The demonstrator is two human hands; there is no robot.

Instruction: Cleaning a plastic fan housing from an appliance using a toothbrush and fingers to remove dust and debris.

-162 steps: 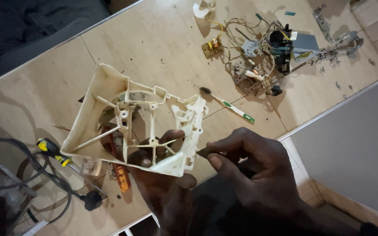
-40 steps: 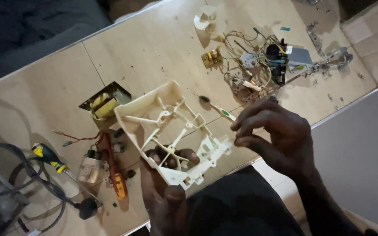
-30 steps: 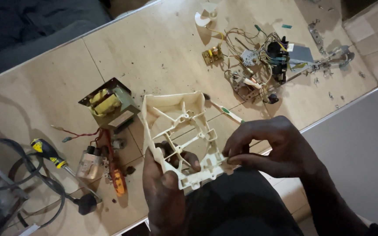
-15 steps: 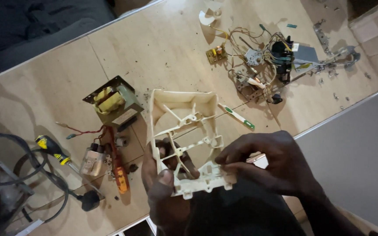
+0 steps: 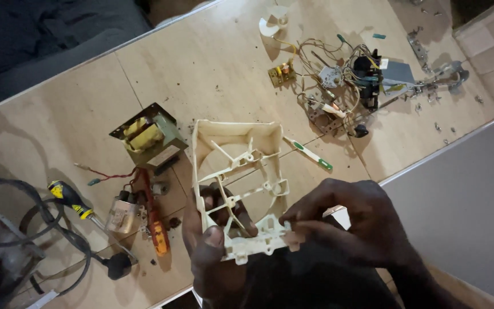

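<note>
Both hands — left hand (image 5: 212, 252), right hand (image 5: 353, 226) — grip the cream plastic frame (image 5: 238, 183)

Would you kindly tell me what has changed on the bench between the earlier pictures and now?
The cream plastic frame was lifted off the transformer it had covered and turned in the left hand, which kept hold. The right hand moved from a thin tool to pinch the frame's near edge. The wire tangle, yellow-handled screwdriver and green-and-white tool stayed put on the table.
</note>
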